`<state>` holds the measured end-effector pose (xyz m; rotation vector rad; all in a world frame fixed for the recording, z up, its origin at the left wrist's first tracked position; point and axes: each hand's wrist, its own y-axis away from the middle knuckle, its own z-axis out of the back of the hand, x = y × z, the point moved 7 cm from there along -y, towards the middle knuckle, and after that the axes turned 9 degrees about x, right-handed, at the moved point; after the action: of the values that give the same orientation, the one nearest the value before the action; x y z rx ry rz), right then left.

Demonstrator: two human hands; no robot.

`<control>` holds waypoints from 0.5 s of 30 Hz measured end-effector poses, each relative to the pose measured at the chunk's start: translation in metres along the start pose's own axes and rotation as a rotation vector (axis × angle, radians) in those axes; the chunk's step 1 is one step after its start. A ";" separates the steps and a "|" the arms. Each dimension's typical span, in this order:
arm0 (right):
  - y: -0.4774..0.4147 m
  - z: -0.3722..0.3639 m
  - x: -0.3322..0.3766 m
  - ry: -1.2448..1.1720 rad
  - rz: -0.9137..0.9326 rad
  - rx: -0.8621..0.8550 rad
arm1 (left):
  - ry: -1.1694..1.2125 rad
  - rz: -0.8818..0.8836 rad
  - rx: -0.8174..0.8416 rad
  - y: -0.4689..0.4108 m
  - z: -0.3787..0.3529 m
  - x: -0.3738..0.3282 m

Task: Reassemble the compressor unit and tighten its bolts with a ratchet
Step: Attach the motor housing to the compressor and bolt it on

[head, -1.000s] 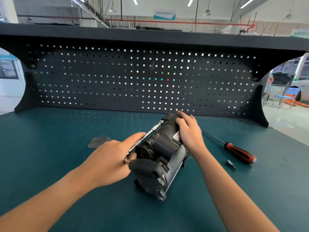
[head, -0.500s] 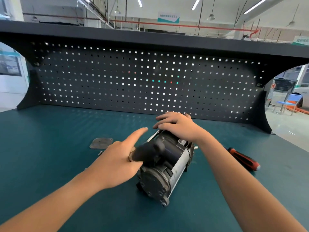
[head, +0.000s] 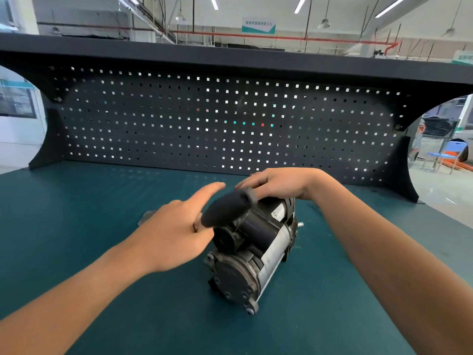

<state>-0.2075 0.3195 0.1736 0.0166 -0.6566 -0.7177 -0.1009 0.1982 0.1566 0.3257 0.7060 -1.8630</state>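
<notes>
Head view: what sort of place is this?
Probably a workshop or factory hall: a bench with a black pegboard, a compressor being worked on, and strip lights and pipes high overhead.

Left hand [head: 174, 234] grips ratchet handle [head: 225, 210]; right hand [head: 279, 184] rests on compressor [head: 256, 242].

A single head-worn wide-angle view looks forward and slightly down across the teal surface [head: 76, 226] toward the black pegboard [head: 230, 119], close above the work.
</notes>
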 end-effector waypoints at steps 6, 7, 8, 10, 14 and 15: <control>0.003 0.001 0.002 0.016 0.086 -0.080 | 0.950 0.317 -0.078 0.004 -0.015 0.014; 0.004 0.001 0.002 0.013 0.090 -0.083 | 1.209 0.392 -0.074 0.007 -0.023 0.017; 0.004 0.001 0.003 0.009 0.089 -0.087 | 1.464 0.426 -0.049 0.008 -0.031 0.015; 0.005 0.000 0.003 -0.004 0.083 -0.096 | 1.812 0.409 -0.003 0.009 -0.036 0.004; 0.006 0.002 0.001 -0.031 0.073 -0.117 | 1.223 0.397 -0.005 0.005 -0.024 0.013; 0.005 0.002 0.000 -0.029 0.063 -0.112 | 0.903 0.362 -0.020 0.003 -0.014 0.014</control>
<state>-0.2053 0.3242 0.1759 -0.1171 -0.6413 -0.6942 -0.1049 0.1954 0.1370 1.2348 1.1632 -1.3074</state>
